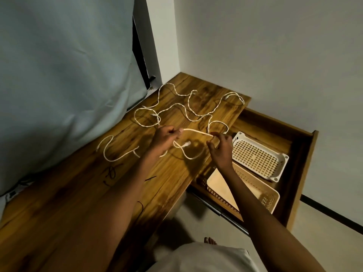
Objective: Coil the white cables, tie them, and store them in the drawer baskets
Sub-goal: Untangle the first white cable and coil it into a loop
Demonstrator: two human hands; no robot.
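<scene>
Several white braided cables lie loose and tangled on the wooden desk (78,193). One cable (196,132) is stretched taut between my two hands above the desk. My left hand (166,138) pinches its left part, and a plug end (186,143) dangles just below. My right hand (221,148) pinches the right part, where the cable loops away toward the desk edge. Another cable (117,154) lies to the left, and more cables (176,107) snake across the far end. The open drawer (306,154) on the right holds a white basket (259,156) and a beige basket (255,191).
A pale blue cloth (64,75) hangs over the left and touches the desk's back edge. White walls (275,55) close off the corner behind desk and drawer. Dark thin ties (110,173) lie on the desk near me. My foot (210,241) shows on the floor below.
</scene>
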